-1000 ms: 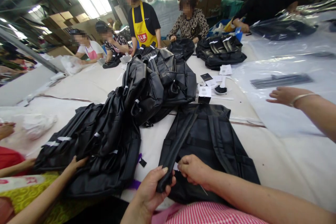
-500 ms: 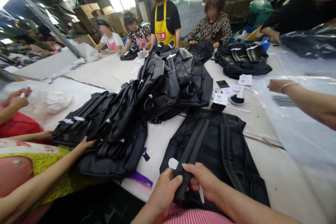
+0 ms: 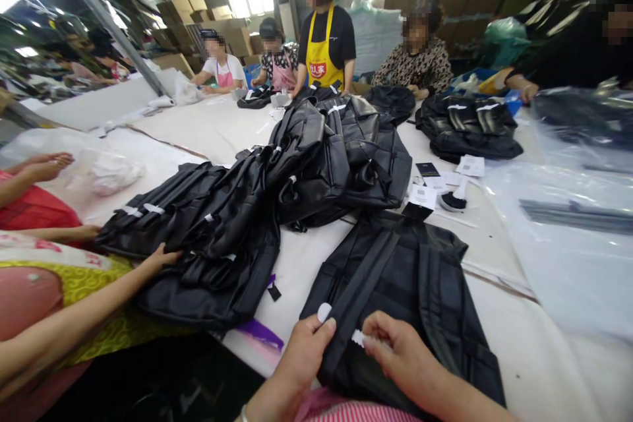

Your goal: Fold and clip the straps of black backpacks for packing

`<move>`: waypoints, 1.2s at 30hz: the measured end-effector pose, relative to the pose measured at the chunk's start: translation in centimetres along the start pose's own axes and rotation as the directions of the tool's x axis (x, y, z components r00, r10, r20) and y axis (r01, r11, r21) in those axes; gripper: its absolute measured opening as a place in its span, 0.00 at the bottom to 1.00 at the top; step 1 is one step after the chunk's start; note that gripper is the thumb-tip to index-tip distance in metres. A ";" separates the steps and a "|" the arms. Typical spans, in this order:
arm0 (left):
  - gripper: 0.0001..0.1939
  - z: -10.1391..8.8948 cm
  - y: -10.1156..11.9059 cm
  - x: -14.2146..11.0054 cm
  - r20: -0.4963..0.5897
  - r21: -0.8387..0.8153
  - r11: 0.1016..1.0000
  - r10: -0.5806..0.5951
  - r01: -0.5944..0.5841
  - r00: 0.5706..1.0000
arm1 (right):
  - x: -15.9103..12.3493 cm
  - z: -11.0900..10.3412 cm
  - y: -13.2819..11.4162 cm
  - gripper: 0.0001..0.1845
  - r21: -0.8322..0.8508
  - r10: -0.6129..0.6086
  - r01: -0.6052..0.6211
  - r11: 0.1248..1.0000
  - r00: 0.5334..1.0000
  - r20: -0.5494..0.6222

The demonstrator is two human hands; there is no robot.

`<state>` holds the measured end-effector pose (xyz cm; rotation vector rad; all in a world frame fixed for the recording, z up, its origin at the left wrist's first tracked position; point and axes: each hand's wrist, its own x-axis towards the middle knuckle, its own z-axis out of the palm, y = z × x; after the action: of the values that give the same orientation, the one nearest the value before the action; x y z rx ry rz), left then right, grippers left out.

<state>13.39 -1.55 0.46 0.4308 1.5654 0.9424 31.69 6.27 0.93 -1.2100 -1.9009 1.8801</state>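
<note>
A black backpack (image 3: 410, 290) lies on the table in front of me, its two shoulder straps facing up. My left hand (image 3: 307, 343) is closed on the lower part of the left shoulder strap (image 3: 363, 287). By its thumb a white strip (image 3: 324, 312) shows a rounded end at the strap's left edge. My right hand (image 3: 395, 346) pinches the strip's other, notched end at the strap's right side. The part behind the strap is hidden.
A heap of black backpacks (image 3: 341, 151) fills the middle of the table. At left, a co-worker's hand (image 3: 161, 260) rests on other bags. Paper tags (image 3: 422, 196) and a black-and-white brush (image 3: 455, 198) lie beyond my backpack. Clear plastic sheeting (image 3: 568, 264) covers the right side.
My right hand has shifted from the strap to its right side, drawing the notched strip end out. A co-worker's arm at right has left the view.
</note>
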 end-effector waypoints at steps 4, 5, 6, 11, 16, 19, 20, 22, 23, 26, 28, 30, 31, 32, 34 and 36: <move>0.17 -0.2 0.2 0.2 0.006 0.064 0.998 0.019 -0.020 1.000 | -0.9 -1.6 -2.6 0.14 -0.010 -0.164 0.175 0.984 0.941 0.295; 0.16 -0.2 0.3 0.2 -0.005 0.091 0.995 0.029 -0.028 1.000 | -0.8 -1.8 -3.1 0.16 -0.044 -0.191 0.217 0.975 0.924 0.330; 0.15 -0.2 0.4 0.2 -0.016 0.120 0.992 0.042 -0.040 0.999 | -0.5 -1.9 -3.5 0.18 -0.098 -0.216 0.265 0.959 0.912 0.348; 0.14 -0.2 0.7 0.0 -0.008 0.207 0.967 0.152 -0.147 0.988 | 1.4 -1.3 -3.9 0.09 -0.246 -0.321 0.406 0.880 0.891 0.321; 0.18 0.0 0.5 -0.1 0.028 0.121 0.990 0.063 -0.066 0.998 | 2.3 -1.4 -4.1 0.09 0.155 0.034 -0.098 0.983 0.928 0.372; 0.20 -0.1 0.4 0.0 0.067 0.022 0.999 0.030 -0.032 0.997 | 2.2 -2.1 -3.7 0.18 0.463 -0.040 -0.206 0.862 0.883 0.468; 0.21 -0.1 0.4 0.1 0.073 0.004 1.000 0.023 -0.023 0.997 | 2.3 -2.2 -3.3 0.22 0.513 -0.063 -0.199 0.835 0.892 0.449; 0.22 -0.1 0.3 0.3 0.068 0.005 1.000 -0.002 0.002 0.998 | 2.5 -1.9 -2.6 0.21 0.480 -0.053 -0.139 0.866 0.929 0.366; 0.22 0.0 0.2 0.4 0.066 0.014 1.000 -0.009 0.008 0.998 | 2.7 -1.7 -2.2 0.16 0.402 -0.038 -0.094 0.911 0.950 0.309; 0.18 0.1 0.1 0.6 0.055 0.074 0.997 0.003 -0.007 0.998 | 3.2 -0.9 -1.7 0.15 0.110 -0.062 0.043 0.993 0.983 0.171; 0.16 0.3 0.3 0.5 0.038 0.138 0.989 0.041 -0.045 0.998 | 3.4 -0.6 -2.0 0.15 0.013 -0.120 0.119 0.993 0.981 0.151; 0.15 0.5 0.8 0.3 0.045 0.212 0.972 0.090 -0.097 0.995 | 3.6 -0.4 -2.3 0.10 0.001 -0.110 0.111 0.994 0.986 0.126; 0.15 0.6 1.2 0.2 0.061 0.244 0.961 0.118 -0.129 0.991 | 3.8 -0.3 -2.4 0.12 0.009 -0.071 0.070 0.997 0.991 0.115; 0.15 0.8 1.5 0.1 0.081 0.270 0.949 0.146 -0.162 0.986 | 3.9 -0.2 -2.3 0.20 0.017 -0.021 0.019 1.000 0.993 0.116; 0.14 1.1 2.1 -0.3 0.113 0.298 0.927 0.201 -0.226 0.973 | 4.4 0.3 -2.1 0.33 0.025 0.066 -0.070 0.997 0.987 0.146; 0.14 1.4 2.4 -0.6 0.118 0.311 0.913 0.240 -0.265 0.964 | 4.7 0.9 -1.8 0.28 0.040 0.086 -0.094 0.995 0.983 0.161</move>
<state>14.25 -0.07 2.71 0.9120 1.6226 0.8499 27.38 9.02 0.53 -1.1819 -1.8959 2.1153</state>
